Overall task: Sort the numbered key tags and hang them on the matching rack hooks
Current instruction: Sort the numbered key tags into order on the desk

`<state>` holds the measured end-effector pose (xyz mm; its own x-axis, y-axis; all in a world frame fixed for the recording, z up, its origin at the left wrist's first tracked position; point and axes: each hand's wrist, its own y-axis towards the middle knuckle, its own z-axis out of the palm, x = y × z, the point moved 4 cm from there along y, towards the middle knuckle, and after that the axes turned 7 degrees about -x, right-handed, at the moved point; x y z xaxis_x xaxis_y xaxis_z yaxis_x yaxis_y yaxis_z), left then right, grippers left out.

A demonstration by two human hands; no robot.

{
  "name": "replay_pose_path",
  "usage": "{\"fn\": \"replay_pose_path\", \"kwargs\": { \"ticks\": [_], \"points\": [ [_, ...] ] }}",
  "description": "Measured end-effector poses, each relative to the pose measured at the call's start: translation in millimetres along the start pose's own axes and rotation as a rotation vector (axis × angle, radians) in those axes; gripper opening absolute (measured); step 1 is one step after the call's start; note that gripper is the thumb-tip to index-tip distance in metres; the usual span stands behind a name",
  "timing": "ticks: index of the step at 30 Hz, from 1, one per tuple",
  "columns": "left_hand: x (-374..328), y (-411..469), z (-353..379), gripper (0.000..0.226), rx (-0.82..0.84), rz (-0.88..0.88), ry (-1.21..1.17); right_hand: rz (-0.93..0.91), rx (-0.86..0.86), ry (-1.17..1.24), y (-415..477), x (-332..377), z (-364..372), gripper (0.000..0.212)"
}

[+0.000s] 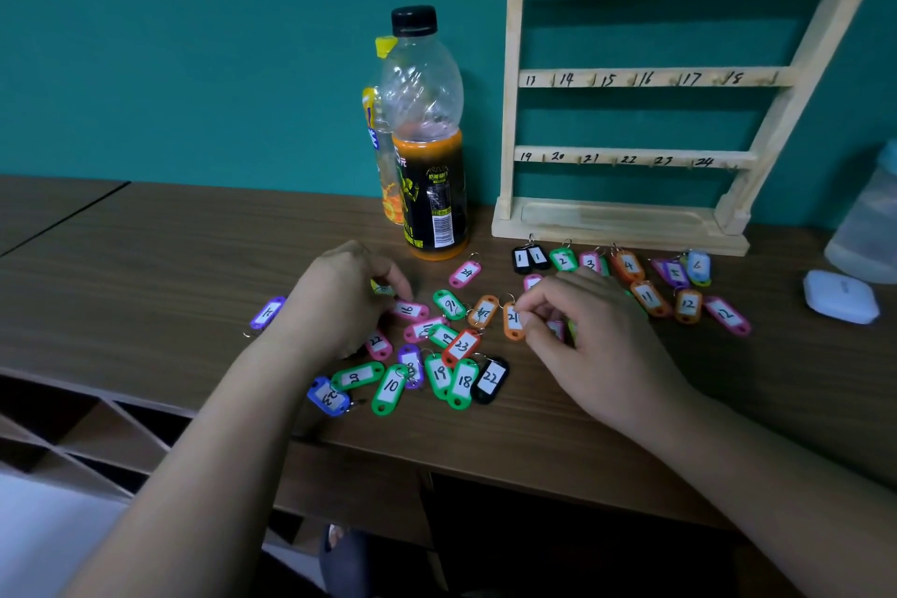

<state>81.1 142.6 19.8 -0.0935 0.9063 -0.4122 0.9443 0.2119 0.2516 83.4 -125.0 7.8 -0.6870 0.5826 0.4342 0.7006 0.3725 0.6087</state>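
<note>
Pinching the orange 21 tag (512,320) at the pile's (439,357) three o'clock edge, the right hand (597,345) should be lifting it straight up, while the left hand's (340,301) fingers (404,289) are pinching the pink 16 tag (410,310).

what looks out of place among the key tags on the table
One purple tag lies alone left of the left hand, apart from the pile; a pink 24 tag sits stray near the bottle.

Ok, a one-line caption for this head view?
Sorting key tags: left hand rests on the pile, right hand pinches tag 21, rack hooks in view bare.
</note>
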Motion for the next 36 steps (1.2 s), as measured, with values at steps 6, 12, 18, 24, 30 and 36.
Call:
{"fn": "replay_pose_path", "kwargs": {
  "ticks": [6, 12, 18, 24, 30, 36],
  "points": [
    [-8, 4, 2, 0.031, -0.210, 0.116, -0.053, 0.000, 0.005, 0.004, 0, -1, 1, 0.004],
    [-32, -5, 12, 0.017, -0.077, 0.266, -0.133, 0.003, -0.001, 0.011, 1, -1, 1, 0.003],
    [-39, -6, 23, 0.019, 0.063, 0.321, -0.133, -0.007, -0.003, -0.001, 0, -1, 2, 0.006],
    [-40, -1, 20, 0.012, 0.008, 0.263, -0.152, -0.006, 0.007, 0.002, 0, -3, 2, 0.008],
    [-38, 2, 7, 0.016, -0.082, 0.200, -0.239, -0.004, 0.011, 0.006, 0, -4, 3, 0.004],
    [-35, 3, 5, 0.016, -0.088, 0.120, -0.294, -0.002, 0.017, 0.023, 0, -4, 3, 0.004]
  ]
}}
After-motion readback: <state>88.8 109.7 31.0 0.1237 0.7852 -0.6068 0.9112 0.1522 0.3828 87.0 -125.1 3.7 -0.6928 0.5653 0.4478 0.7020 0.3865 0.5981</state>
